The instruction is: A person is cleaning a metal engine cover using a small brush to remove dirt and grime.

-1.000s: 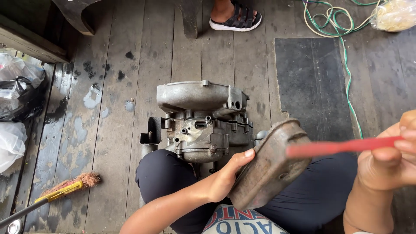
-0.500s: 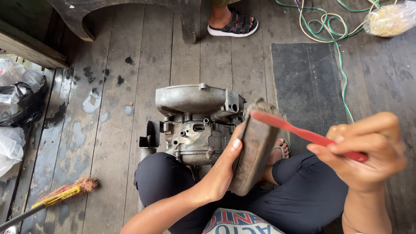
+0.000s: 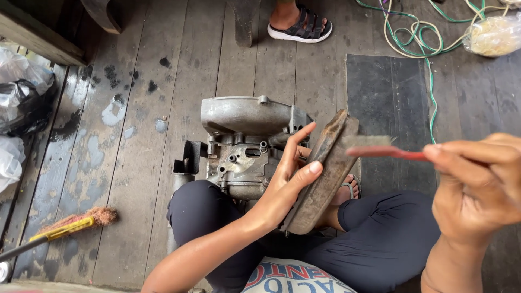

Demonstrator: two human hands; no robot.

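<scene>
**Two hands at work on a grimy metal cover, engine just behind**

Two bare hands fill the near part of the view, above the person's dark-trousered legs (image 3: 374, 244) and a bit of printed white cloth (image 3: 293, 278) at the bottom edge.

Left hand (image 3: 287, 184): fingers (image 3: 299, 142) spread and wrapped round the near edge of a flat, dirty metal cover (image 3: 320, 179), thumb pressed on its face. Cover held tilted, nearly on edge, lower end down by the lap, upper end raised toward the engine.

Right hand (image 3: 477, 184): fingers curled shut around the red handle of a brush (image 3: 380, 147). Handle runs leftward; the bristle head is blurred and sits at the cover's upper end. Whether bristles actually touch the metal cannot be told.

Just beyond the left hand: a small grey engine block (image 3: 244, 146) standing on the wooden plank floor (image 3: 163, 163), between the knees, with a smooth rounded housing on its far side. A sandalled foot (image 3: 347, 190) shows just behind the cover.

Left, near: a yellow-handled broom (image 3: 70, 227) lying on the planks, well apart from the engine. Further left: crumpled plastic bags (image 3: 19, 103), clear and black.

Right, further off: a dark rubber mat (image 3: 391, 97) flat on the floor. Green and pale cords (image 3: 418, 38) loop across its far corner. A bagged yellowish bundle (image 3: 491, 35) lies at the top right.

Far edge: another person's foot in a black and white sandal (image 3: 301, 24), beside a dark post.
</scene>
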